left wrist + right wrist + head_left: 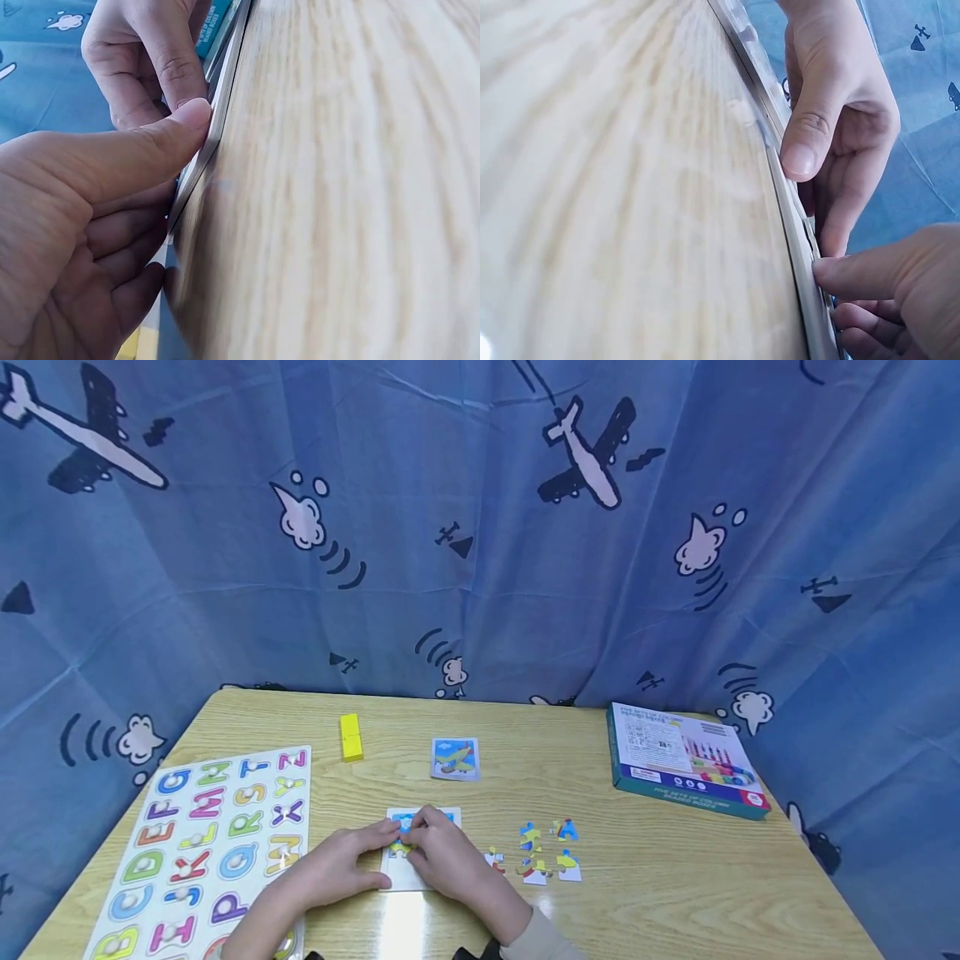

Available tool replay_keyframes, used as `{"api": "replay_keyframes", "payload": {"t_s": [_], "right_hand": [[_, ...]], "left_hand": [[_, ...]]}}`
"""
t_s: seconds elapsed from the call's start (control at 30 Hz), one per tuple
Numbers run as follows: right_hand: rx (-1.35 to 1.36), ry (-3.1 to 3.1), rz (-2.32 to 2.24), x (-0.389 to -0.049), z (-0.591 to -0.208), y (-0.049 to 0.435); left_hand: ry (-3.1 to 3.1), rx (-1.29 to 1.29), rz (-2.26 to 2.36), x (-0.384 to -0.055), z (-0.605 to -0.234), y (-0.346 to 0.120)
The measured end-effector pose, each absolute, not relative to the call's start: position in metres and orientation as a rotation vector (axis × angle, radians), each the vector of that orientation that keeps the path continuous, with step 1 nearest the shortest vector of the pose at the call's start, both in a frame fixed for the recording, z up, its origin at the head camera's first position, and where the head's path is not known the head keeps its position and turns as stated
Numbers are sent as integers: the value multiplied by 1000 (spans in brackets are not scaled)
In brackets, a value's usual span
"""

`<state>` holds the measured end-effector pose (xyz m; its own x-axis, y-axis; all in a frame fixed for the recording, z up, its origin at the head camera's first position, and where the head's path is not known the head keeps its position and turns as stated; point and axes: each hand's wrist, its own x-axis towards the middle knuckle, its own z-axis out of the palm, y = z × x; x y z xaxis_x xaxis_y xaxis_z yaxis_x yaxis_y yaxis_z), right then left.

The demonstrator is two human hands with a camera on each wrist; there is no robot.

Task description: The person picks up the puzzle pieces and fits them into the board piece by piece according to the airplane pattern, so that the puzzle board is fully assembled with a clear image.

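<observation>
A white-rimmed puzzle tray (405,882) lies flat at the near middle of the table, with blue and yellow jigsaw pieces (401,850) in its upper left part. My left hand (341,867) spreads along the tray's left side, thumb at the edge and fingers reaching over the pieces. From the other side my right hand (450,856) pinches at a puzzle piece, its fingertips close to the left fingers and hiding most of that piece. In the left wrist view the left thumb (161,142) touches the tray's edge. The right wrist view has the right thumb (862,274) right at the tray.
Several loose jigsaw pieces (567,864) lie right of the tray. Behind it is an airplane picture card (455,759), with a yellow block (351,737) farther left. An alphabet board (258,852) fills the left side; a boxed set (682,760) lies at the back right before a blue curtain (480,568).
</observation>
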<state>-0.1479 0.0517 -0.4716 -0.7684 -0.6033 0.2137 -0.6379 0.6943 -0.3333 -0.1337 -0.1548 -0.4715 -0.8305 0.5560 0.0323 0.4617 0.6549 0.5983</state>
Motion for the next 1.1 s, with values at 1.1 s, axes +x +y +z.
{"api": "replay_keyframes", "payload": {"t_s": [1.1], "right_hand": [[1007, -2941, 767, -150, -462, 63]], "left_hand": [[2796, 1030, 707, -128, -467, -142]]}}
